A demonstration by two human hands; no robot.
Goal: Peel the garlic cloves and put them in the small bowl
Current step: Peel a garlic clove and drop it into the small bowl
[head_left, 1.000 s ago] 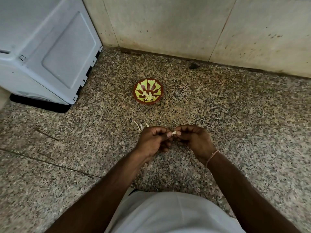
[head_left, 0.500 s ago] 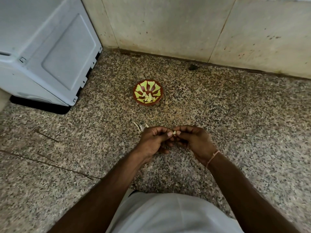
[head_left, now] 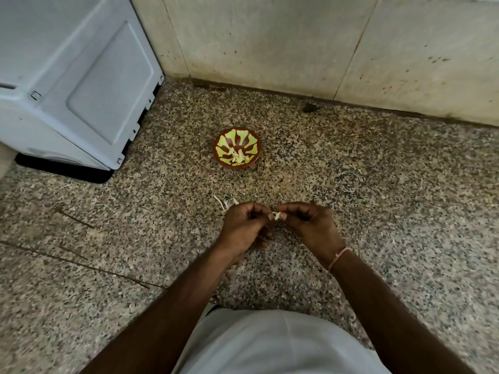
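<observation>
A: Far left?
B: Grey-white appliance (head_left: 73,82), standing on the speckled floor (head_left: 378,198), against the tiled wall (head_left: 270,44).

A: Moving right from there?
B: Small pile of pale garlic skins (head_left: 226,203) on the floor, just beyond the left hand (head_left: 244,228).

A: State of that hand?
B: Fingers (head_left: 263,211) curled, thumb and forefinger tips pinched on the garlic clove (head_left: 276,215).

A: And the clove itself?
B: Held in the air between both hands, above the floor, near the middle of the view. Small and whitish. Cannot tell how much skin remains on it.

A: Farther back?
B: Small bowl (head_left: 237,148) on the floor, brown rim, yellow-green pattern inside. Well apart from the hands, nearer the wall. A few peeled cloves (head_left: 238,157) lying in it, toward its near side.

A: To the right?
B: Right hand (head_left: 310,228), also curled, thumb and forefinger clamped on the same clove from the other side. Thin pinkish thread band (head_left: 340,253) around that wrist.

A: Bottom of the view?
B: White garment (head_left: 270,344), between the two forearms.
</observation>
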